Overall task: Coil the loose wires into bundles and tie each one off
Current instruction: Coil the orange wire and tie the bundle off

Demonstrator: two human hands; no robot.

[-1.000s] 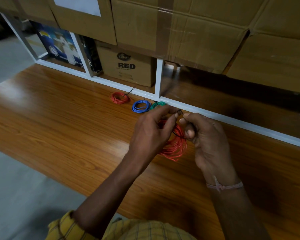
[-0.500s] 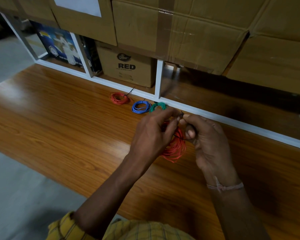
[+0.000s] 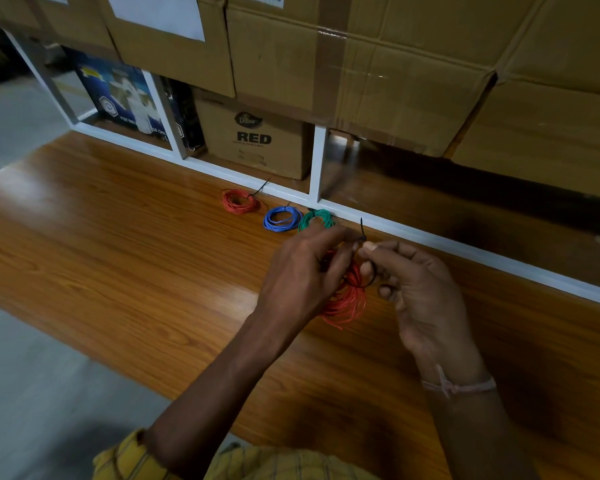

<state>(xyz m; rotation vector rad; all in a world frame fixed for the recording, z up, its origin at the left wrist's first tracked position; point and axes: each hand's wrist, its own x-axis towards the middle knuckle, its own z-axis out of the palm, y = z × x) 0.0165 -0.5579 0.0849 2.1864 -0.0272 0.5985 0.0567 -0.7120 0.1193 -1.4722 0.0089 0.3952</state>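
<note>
A coil of red wire [image 3: 347,299] hangs between my hands above the wooden table [image 3: 118,244]. A thin black tie [image 3: 362,233] loops around its top, with the free end sticking up. My left hand [image 3: 302,275] grips the coil and pinches the tie's head. My right hand [image 3: 420,289] pinches the tie just beside it, fingers curled. Three tied coils lie by the white rail: a red one [image 3: 239,200], a blue one [image 3: 282,218] and a green one [image 3: 317,218], partly hidden behind my left fingers.
A white shelf frame [image 3: 430,237] runs along the table's far edge. Behind it stand a "RED" cardboard carton [image 3: 257,140] and a blue printed box [image 3: 118,91]. Large taped cartons [image 3: 361,53] sit stacked above. Grey floor [image 3: 32,393] lies at the left.
The tie's free end now sticks up farther above my fingertips. The loop around the red coil has drawn in a little. Both hands stay at the same spot.
</note>
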